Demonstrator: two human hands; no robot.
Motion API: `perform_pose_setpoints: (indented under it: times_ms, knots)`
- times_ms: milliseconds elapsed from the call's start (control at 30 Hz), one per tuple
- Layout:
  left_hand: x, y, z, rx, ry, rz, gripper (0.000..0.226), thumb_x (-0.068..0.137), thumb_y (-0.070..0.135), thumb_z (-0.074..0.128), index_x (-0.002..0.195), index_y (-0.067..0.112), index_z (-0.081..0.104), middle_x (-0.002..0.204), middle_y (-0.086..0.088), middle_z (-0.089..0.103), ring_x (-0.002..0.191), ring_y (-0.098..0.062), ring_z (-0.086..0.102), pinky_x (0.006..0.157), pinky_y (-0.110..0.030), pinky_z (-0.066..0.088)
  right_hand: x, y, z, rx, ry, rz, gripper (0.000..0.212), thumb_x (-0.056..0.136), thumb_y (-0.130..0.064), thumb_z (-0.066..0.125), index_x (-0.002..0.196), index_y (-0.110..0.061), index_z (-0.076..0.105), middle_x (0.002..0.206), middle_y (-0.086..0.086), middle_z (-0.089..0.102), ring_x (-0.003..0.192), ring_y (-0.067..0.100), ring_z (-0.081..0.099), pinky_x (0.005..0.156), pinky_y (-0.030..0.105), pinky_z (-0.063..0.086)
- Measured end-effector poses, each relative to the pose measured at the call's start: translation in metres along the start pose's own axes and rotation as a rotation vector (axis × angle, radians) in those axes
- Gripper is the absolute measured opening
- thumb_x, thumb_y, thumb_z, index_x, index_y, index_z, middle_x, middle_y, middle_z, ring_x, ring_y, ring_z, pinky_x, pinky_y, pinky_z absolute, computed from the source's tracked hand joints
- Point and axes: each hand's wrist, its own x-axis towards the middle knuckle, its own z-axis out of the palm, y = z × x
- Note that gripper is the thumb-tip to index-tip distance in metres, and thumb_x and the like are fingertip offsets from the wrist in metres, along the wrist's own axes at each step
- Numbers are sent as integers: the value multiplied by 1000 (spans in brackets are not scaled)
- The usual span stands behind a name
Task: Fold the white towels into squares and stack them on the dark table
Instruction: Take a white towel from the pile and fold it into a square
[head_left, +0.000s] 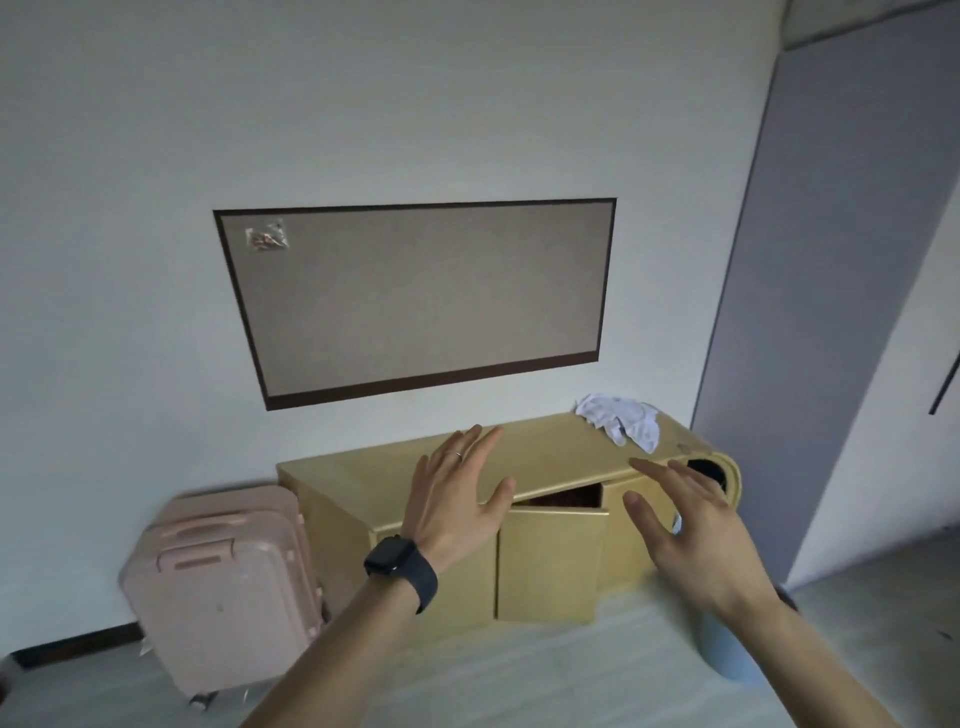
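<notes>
A crumpled heap of white towels (623, 420) lies on the far right end of a low yellow wooden cabinet (545, 447). My left hand (457, 493) is raised in front of the cabinet, fingers spread and straight, holding nothing; a black watch sits on its wrist. My right hand (685, 525) is raised to the right of it, fingers spread, also holding nothing. Both hands are well short of the towels. No dark table is in view.
One cabinet door (550, 564) stands ajar. A pink suitcase (223, 592) stands on the floor left of the cabinet. A brown-framed board (415, 296) hangs on the white wall. A pale blue bin (727, 649) stands under my right forearm. A grey panel (831, 260) rises at right.
</notes>
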Motion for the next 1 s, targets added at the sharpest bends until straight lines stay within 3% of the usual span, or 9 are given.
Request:
perform_pose_setpoints:
  times_ms: [100,300,500,800,1000]
  knots:
    - [74,-8,39,-20,-14,-32,62,98,53,45,153,43,18,162,11,20,150,-11,12,122,-46,17,70,47,21,9,-26,30,40,95,-42,59,135,-35,57,124,-24,52,141,10,32,96,25,34]
    - [192,-29,102,-14,-49,-70,61,98,50,46,153,42,20,162,11,22,150,-10,14,122,-44,17,185,127,69,11,-88,70,41,94,-43,58,134,-34,58,133,-15,59,139,15,38,103,28,33]
    - [311,-74,197,-4,-111,-97,61,98,50,45,153,39,22,161,9,26,149,-12,19,120,-45,22,282,206,135,0,-137,136,40,93,-40,62,133,-32,60,131,-12,61,135,17,41,100,29,36]
    - [472,-125,344,-23,-313,-150,61,98,51,41,154,37,22,162,7,24,150,-14,16,121,-45,15,407,326,227,-96,-238,286,42,92,-36,67,132,-25,63,130,-5,63,131,23,48,104,38,41]
    - [545,-136,438,16,-428,-214,61,97,53,40,153,40,21,162,9,21,150,-12,11,121,-43,11,478,425,274,-174,-341,364,42,89,-39,68,130,-28,62,126,-4,66,125,24,52,98,40,45]
